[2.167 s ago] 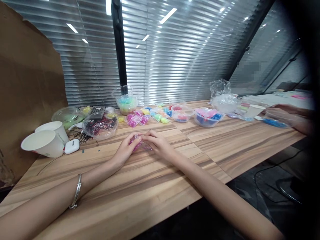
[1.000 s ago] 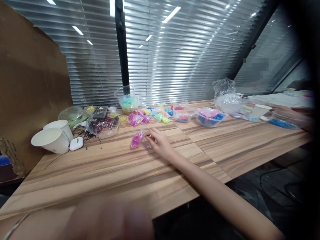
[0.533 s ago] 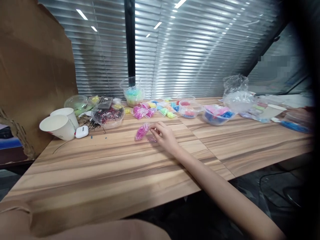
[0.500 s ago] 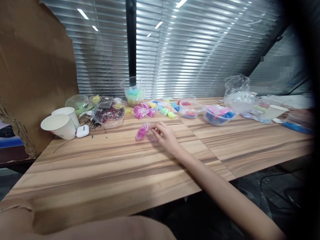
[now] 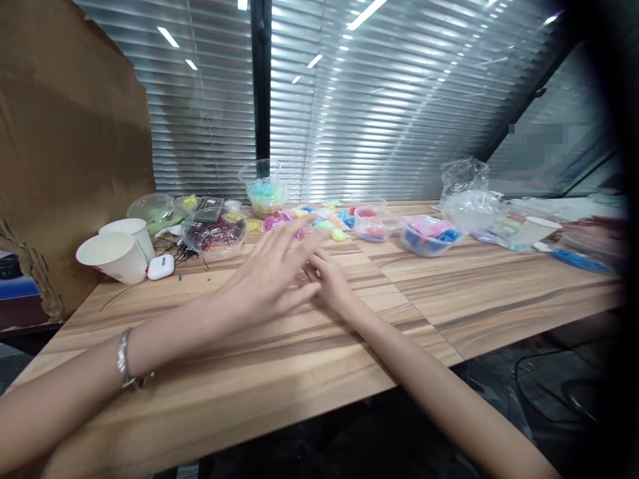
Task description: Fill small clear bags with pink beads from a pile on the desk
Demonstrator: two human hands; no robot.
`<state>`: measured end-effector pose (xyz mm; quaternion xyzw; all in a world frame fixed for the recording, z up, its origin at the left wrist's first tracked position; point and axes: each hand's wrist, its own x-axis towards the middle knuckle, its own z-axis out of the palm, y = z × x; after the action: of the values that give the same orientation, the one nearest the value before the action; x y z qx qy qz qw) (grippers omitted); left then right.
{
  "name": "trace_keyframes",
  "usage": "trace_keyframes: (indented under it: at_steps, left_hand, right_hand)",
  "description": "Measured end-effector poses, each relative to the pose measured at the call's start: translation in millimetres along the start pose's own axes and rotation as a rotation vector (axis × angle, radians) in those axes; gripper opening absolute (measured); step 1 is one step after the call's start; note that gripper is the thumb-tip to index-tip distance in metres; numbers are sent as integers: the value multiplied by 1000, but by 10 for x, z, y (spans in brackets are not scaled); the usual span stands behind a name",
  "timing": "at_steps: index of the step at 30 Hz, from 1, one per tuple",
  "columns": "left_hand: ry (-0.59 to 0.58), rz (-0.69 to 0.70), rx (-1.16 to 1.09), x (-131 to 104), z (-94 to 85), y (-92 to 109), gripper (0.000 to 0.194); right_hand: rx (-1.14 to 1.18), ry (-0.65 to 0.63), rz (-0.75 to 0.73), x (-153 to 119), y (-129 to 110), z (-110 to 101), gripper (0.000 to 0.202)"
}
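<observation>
My left hand (image 5: 267,276) reaches over the table from the left, fingers stretched out and apart, holding nothing. It lies in front of my right hand (image 5: 328,276), whose fingertips it partly covers. My right fingers are pinched at the small clear bag of pink pieces, most of which is hidden behind my left hand. Just beyond both hands lie several more small bags, with pink bags (image 5: 277,220) and a yellow-green bag (image 5: 339,235) among them.
Two paper cups (image 5: 112,256) and a white earbud case (image 5: 160,267) stand left, beside a tub of dark wires (image 5: 214,233). Clear tubs (image 5: 264,193) line the back; a bowl with blue contents (image 5: 429,239) sits right. Cardboard (image 5: 74,153) rises at the left edge.
My left hand has come in from the lower left, up to my right hand, and now covers the pink bag. My right hand has stayed in nearly the same place.
</observation>
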<state>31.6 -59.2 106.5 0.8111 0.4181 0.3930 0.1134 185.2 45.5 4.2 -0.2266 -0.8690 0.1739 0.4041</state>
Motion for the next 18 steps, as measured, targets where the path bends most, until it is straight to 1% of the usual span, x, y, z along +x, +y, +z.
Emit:
trace_keyframes:
  at_steps: [2,3,5,7,9,12,16,18]
  left_hand:
    - [40,-72,36,41,107,-369,82]
    - [37,-117,34,25,159,-538,90]
    - [31,-216,-11,-42,254,-806,95]
    - [-6,-289,-80,-112,334,-971,94]
    - [-12,-321,-114,-162,398,-1054,91]
    - [-33,-319,-124,-193,458,-1098,79]
    - [-9,-253,-173,-194,479,-1136,58]
    - [14,-217,-226,-192,481,-1164,52]
  right_hand:
    - [4,37,5,3,26,28,20]
    - [8,50,2,5,42,43,19]
    - [13,58,-9,9,71,65,21]
    - [5,56,-16,11,89,70,22]
    - [-12,56,-21,12,95,64,21]
    - [-46,57,-34,15,98,52,18]
    - [-56,70,-73,19,100,47,20]
    - [-46,83,-88,18,94,44,22]
